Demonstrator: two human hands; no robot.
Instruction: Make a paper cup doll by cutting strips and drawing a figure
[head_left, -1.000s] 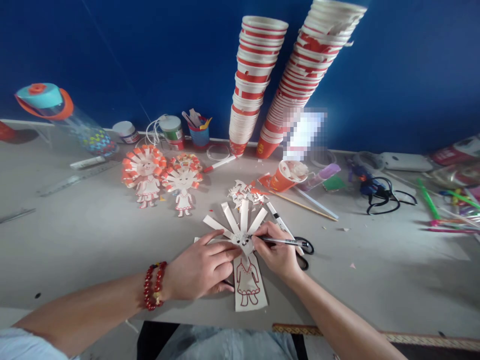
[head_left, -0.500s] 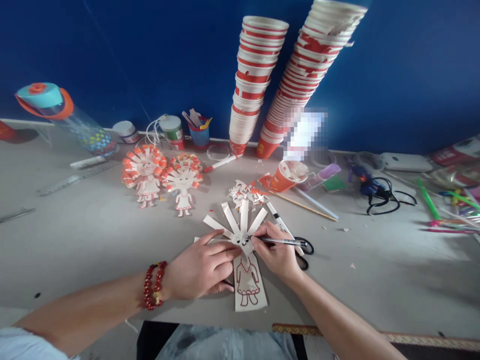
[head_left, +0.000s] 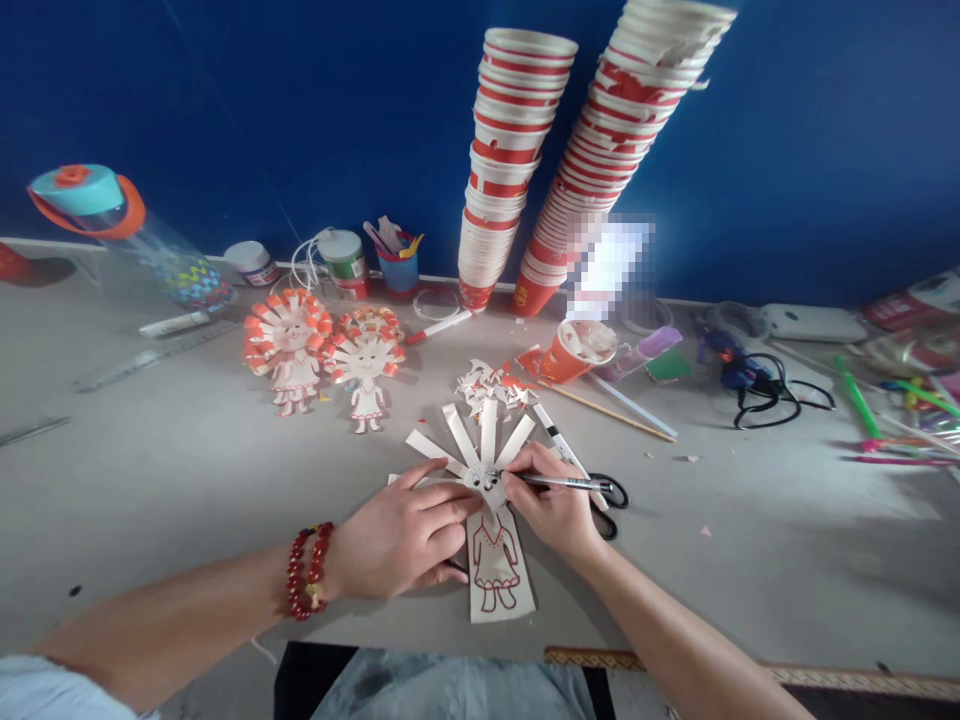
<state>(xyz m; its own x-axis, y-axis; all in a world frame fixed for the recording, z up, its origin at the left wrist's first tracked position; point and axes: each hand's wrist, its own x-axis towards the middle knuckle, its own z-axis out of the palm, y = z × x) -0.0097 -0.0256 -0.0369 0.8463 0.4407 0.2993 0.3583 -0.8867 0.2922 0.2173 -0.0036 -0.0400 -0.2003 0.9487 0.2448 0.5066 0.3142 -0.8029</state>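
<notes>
Between my hands lies a white paper doll cutout (head_left: 496, 565), its dress and legs outlined in red, with paper strips fanned out around the head. My left hand (head_left: 401, 540) rests flat on its left side, fingers stretched and apart. A slim pen (head_left: 566, 483) is pinched in my right hand (head_left: 559, 515); its tip is at the face, by the two dark eyes. Black scissor handles (head_left: 617, 490) poke out beside my right hand, the blades hidden. A white marker (head_left: 553, 430) lies just beyond that hand.
Paper scraps (head_left: 491, 388) are heaped beyond the doll. Finished paper dolls (head_left: 367, 385) lie to the left. Tall paper cup stacks (head_left: 499, 190) lean at the back, near an orange cup (head_left: 574, 355) of scraps. A water bottle (head_left: 165, 245) stands far left.
The pen tip has shifted very slightly at the doll's face. Both hands and the cutout otherwise stay in place.
</notes>
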